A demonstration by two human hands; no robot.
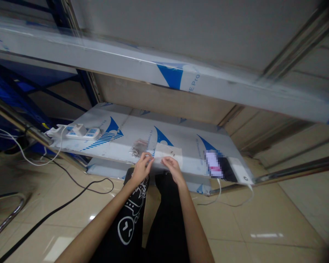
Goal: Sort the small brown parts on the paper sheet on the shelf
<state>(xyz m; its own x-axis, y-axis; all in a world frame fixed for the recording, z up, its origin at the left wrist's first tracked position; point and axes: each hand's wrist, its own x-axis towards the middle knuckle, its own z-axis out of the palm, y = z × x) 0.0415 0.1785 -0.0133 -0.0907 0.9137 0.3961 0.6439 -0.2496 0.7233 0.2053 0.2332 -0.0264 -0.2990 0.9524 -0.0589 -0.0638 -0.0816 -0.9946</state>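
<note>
My left hand point(142, 167) and my right hand point(173, 168) are held close together at the front edge of the film-covered shelf point(120, 146). Thumb and fingers are pinched on both. Whatever they hold is too small or too see-through to make out. Just beyond my left hand lies a clear plastic bag point(139, 147) with small dark contents. Past my right hand, a pale flat sheet point(177, 150) rests on the shelf with a few tiny dark bits on it.
A white power strip point(84, 133) with plugs sits at the shelf's left end. To the right lie a lit phone point(214, 164) and a white box-shaped device point(239, 170), with white cables hanging down. An upper shelf edge point(126, 60) crosses above. A black cable point(55, 210) runs over the floor.
</note>
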